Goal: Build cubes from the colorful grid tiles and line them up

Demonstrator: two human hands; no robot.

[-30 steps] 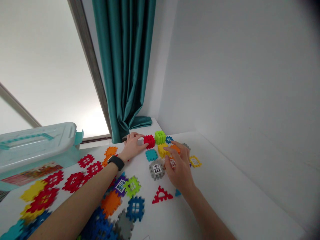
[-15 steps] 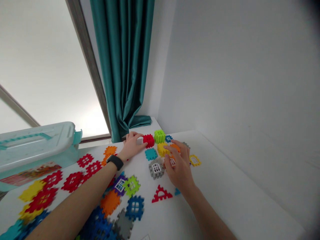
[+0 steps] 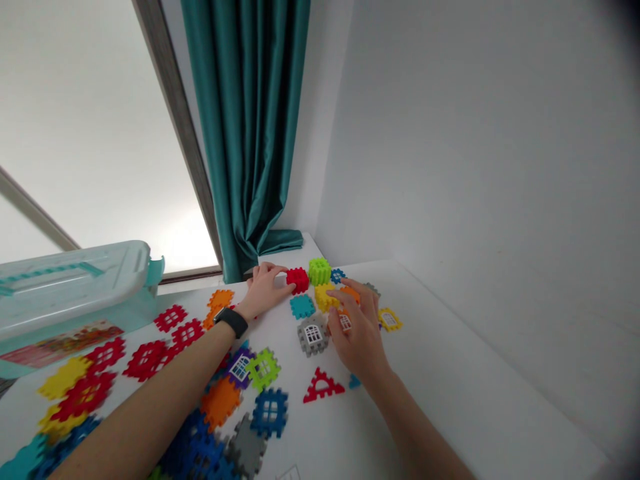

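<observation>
My left hand (image 3: 264, 291), with a dark watch on its wrist, reaches to the red building block (image 3: 298, 281). Thumb and index finger lie at the block's left side, closed on it. My right hand (image 3: 358, 328) has its fingers apart and curved, the index fingertip at the yellow block (image 3: 326, 297). Partly behind this hand are an orange window piece (image 3: 345, 321) and another orange piece (image 3: 351, 294). A bright green block (image 3: 319, 271) stands behind the yellow one. Closer to me lie a teal piece (image 3: 303, 307) and a grey block with a white window (image 3: 313, 335).
A red triangular piece (image 3: 323, 386) lies on the white table (image 3: 320, 447). Many loose notched pieces, such as a blue window piece (image 3: 270, 413), spread over the left side. A lidded mint box (image 3: 75, 300) stands at left. Behind are a teal curtain (image 3: 250, 133) and a wall (image 3: 475, 167).
</observation>
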